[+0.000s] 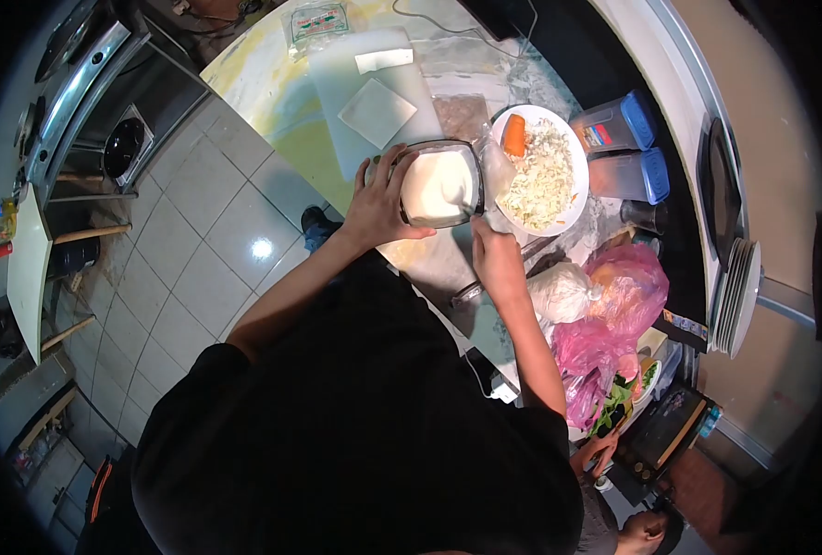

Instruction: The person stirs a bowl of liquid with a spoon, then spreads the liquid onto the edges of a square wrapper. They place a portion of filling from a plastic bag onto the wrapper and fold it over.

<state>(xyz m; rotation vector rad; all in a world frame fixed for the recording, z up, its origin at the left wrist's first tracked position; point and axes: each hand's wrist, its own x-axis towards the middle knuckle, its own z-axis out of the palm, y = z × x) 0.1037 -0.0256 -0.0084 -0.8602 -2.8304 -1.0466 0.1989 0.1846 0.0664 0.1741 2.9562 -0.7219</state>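
A square dark-rimmed glass bowl (440, 185) with a creamy white mixture in it sits near the counter's edge. My left hand (380, 201) grips the bowl's left side, its fingers over the rim and the thumb along the near side. At the bowl's lower right corner, my right hand (496, 254) is closed; what it holds is too small to make out. Left of the bowl lies a white cutting board (332, 120) with a square white wrapper sheet (377, 113) on it. On the right stands a white plate (573, 203) of shredded filling with a carrot piece (514, 135).
Two blue-lidded plastic containers (628, 176) stand behind the plate. Pink plastic bags (625, 282) and a white bag (559, 291) crowd the right side. A plastic packet (316, 26) lies at the far end. Another person's hand (602, 450) is over greens at lower right.
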